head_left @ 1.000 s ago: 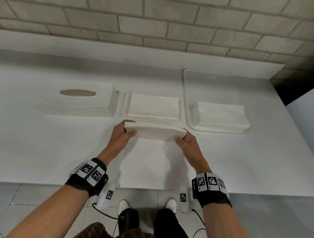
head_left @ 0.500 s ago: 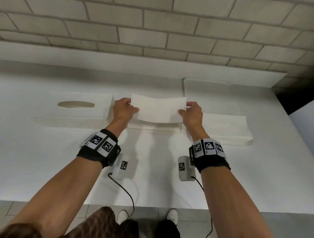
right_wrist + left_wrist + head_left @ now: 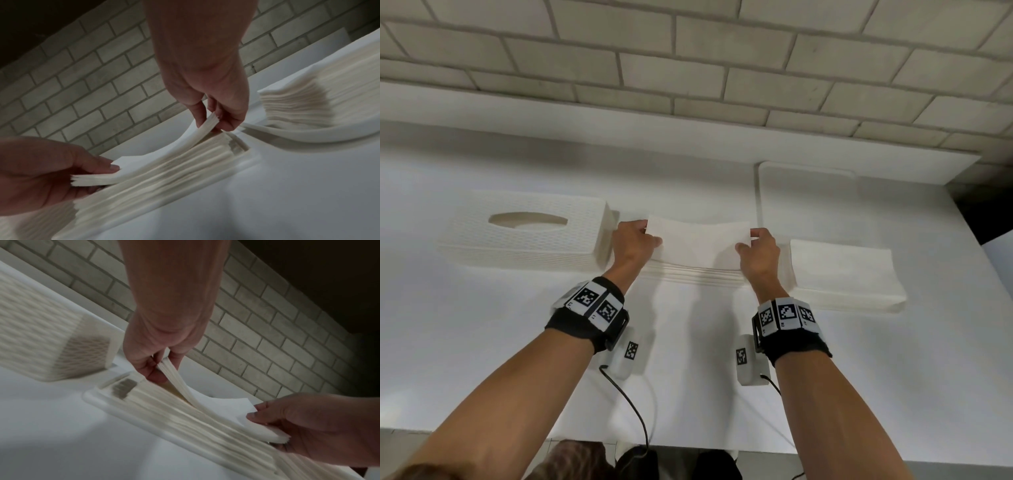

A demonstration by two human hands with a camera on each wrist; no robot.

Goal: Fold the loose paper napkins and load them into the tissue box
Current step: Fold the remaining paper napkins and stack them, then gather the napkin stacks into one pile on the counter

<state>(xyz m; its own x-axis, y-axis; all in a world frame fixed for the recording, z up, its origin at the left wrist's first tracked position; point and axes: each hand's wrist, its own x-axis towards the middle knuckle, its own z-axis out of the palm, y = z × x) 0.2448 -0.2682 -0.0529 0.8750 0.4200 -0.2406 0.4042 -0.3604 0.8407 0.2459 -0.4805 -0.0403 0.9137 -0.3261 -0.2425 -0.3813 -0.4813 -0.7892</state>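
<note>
I see both arms reaching forward from the bottom of the head view, with the hands near the centre of the frame. My left hand point(image 3: 635, 241) has a closed grip on the left end of a folded napkin bundle point(image 3: 698, 245): the thumb lies on top and the fingers are curled under the edge. My right hand point(image 3: 758, 251) pinches the right end in the same way, with the thumb tip on the paper. In the left wrist view, the left hand point(image 3: 156, 344) points down and its fingers point(image 3: 153, 375) squeeze the layered edge of the bundle point(image 3: 218, 404). In the right wrist view, the right hand point(image 3: 216, 100) also hangs down and clamps the other end of the bundle point(image 3: 156, 152).

The bundle is white, made of several thin layers, and it sags in the middle between the two hands. It is just above a stack of folded napkins point(image 3: 693, 274) lying in a low white tray point(image 3: 98, 398), at the centre of the counter point(image 3: 482, 335). I cannot tell whether the sagging middle touches the stack.

The white tissue box point(image 3: 527, 236) with an oval slot stands at the centre left, just beside the left hand. A pile of loose napkins point(image 3: 846, 274) lies at the centre right on a bigger white tray point(image 3: 808, 171).
</note>
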